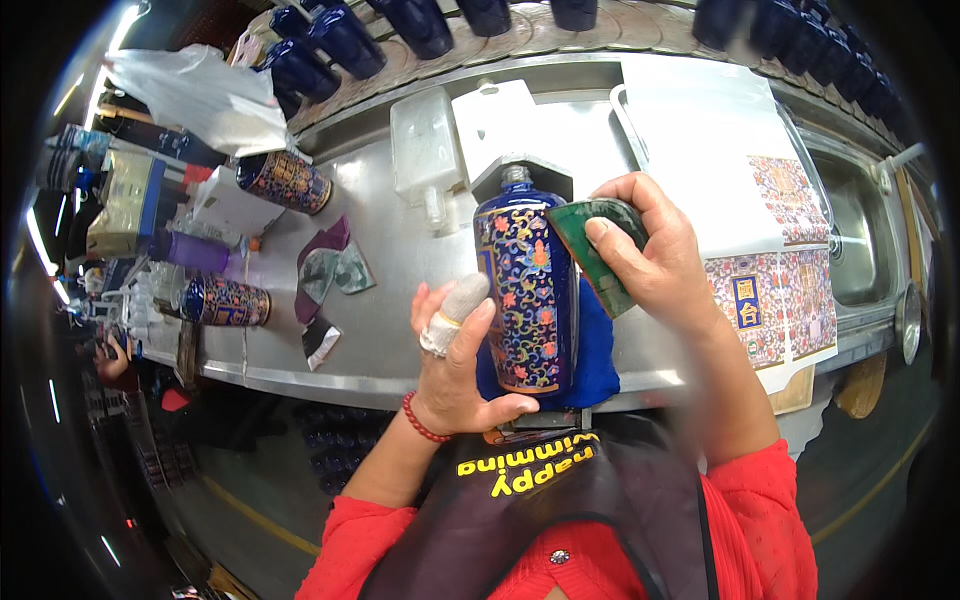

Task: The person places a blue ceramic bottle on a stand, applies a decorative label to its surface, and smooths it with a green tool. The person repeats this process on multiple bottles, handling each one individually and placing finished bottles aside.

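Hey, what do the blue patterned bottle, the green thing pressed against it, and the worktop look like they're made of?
The bottle in the left hand looks like glazed ceramic: deep blue, glossy, with a flowered band. Glass can't be ruled out. The green pad under the right hand seems soft, maybe rubber or sponge, since it bends under the fingers. The worktop looks like brushed stainless steel, grey with a dull sheen.

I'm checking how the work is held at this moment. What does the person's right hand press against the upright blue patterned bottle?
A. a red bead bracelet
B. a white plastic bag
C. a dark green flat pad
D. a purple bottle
C: the right hand grips a dark green flat pad against the upper side of the blue patterned bottle, while the left hand steadies the bottle lower down.
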{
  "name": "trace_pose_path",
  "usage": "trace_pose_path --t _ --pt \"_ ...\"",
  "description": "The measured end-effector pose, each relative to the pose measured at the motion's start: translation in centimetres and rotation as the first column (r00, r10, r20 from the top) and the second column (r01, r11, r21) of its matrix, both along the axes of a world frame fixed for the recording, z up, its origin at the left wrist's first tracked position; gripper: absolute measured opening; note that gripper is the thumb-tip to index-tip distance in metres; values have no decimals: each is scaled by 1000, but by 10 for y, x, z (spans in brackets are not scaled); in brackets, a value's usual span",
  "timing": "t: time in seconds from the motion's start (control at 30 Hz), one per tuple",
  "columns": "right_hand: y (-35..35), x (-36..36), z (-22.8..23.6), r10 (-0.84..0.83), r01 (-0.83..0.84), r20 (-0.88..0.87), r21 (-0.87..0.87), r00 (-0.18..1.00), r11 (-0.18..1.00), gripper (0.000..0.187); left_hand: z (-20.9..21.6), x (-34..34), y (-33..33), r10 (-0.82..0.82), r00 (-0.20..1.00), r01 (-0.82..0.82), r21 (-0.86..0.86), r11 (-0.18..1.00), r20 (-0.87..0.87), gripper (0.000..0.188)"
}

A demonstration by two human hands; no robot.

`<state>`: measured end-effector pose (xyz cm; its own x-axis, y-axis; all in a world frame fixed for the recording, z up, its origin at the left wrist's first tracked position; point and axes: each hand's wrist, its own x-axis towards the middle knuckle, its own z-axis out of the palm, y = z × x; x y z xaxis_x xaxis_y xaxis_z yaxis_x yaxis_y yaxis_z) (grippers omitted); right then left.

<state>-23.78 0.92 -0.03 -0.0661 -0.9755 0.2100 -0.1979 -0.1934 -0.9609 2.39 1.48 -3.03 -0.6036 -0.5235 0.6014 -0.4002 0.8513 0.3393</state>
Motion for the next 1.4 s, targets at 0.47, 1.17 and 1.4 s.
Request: trace_pose_path --t 0.47,1.17,1.4 --pt "28 24 24 -156 -342 -693 -524 704 780 28 -5 -3 22 261 953 -226 -212 951 156 87" --pt "18 8 22 30 -182 -501 -258 865 949 23 -14 -3 11 193 978 -177 -167 970 83 93" --pt "17 13 25 -103 -334 -728 -430 678 839 20 7 -2 12 247 950 -192 -262 946 193 85"
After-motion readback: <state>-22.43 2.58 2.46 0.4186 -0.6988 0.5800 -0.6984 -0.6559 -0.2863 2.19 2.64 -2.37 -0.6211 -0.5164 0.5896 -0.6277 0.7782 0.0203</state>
